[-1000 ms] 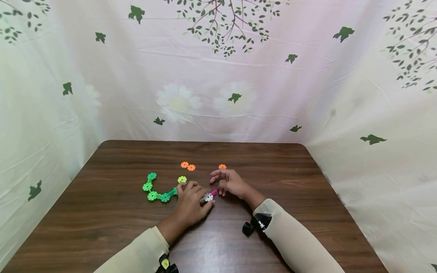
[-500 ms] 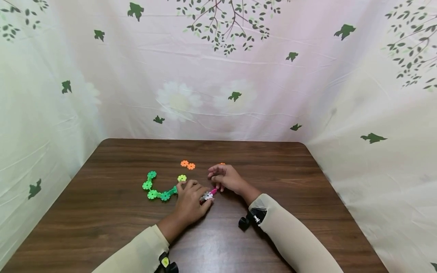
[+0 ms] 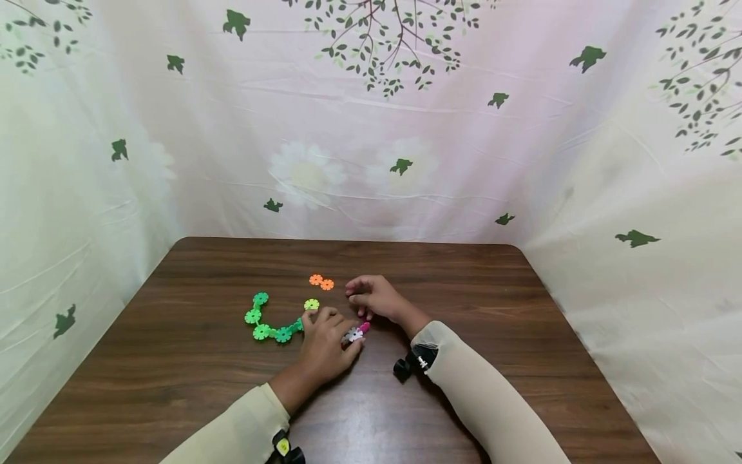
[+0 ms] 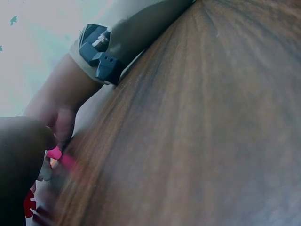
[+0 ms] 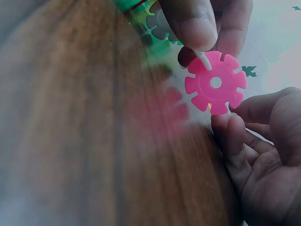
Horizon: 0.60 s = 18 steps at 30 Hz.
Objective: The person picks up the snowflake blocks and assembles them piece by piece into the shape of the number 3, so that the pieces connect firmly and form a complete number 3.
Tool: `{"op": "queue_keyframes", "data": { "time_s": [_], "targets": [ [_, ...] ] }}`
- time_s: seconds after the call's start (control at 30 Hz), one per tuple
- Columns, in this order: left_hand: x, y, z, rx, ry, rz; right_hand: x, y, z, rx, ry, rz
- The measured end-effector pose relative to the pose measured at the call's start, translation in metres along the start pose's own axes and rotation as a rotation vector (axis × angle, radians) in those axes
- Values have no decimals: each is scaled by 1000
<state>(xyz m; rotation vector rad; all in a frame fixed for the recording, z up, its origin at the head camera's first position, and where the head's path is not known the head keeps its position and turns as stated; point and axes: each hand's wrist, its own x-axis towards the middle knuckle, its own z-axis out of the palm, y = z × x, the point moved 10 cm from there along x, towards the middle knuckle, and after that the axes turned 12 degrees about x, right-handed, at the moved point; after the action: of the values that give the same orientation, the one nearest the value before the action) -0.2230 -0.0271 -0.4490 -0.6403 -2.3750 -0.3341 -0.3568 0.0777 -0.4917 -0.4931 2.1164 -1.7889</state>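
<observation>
My left hand [image 3: 327, 345] holds a stretch of a chain of notched interlocking discs [image 3: 283, 334], its fingers over the middle and thumb by the white disc [image 3: 355, 334]. Green discs run out to its left, and a yellow-green one [image 3: 311, 304] shows above its fingers. A pink disc [image 5: 215, 83] joins the white one at the right end, under the left thumb [image 5: 197, 34] in the right wrist view. My right hand [image 3: 382, 301] hovers just beyond that pink disc, fingers loosely bent, fingertips close to its edge. A red disc [image 4: 29, 204] shows beneath the left hand.
Two joined orange discs [image 3: 321, 281] lie farther back on the brown wooden table [image 3: 464, 290]. Printed cloth [image 3: 348, 129] with leaves and birds hangs behind the table and along its sides.
My right hand has moved left and slightly away from me. The single orange disc seen behind it earlier no longer shows. My left hand and the chain have stayed in place.
</observation>
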Motion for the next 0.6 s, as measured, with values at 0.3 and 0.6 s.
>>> {"op": "queue_keyframes", "data": {
  "time_s": [0.3,0.6],
  "targets": [
    [0,-2,-2,34,18,-27,16,0,5,-42,20,18],
    [0,-3,-2,52,14,-45,29,-4,10,-107,29,24]
  ]
}}
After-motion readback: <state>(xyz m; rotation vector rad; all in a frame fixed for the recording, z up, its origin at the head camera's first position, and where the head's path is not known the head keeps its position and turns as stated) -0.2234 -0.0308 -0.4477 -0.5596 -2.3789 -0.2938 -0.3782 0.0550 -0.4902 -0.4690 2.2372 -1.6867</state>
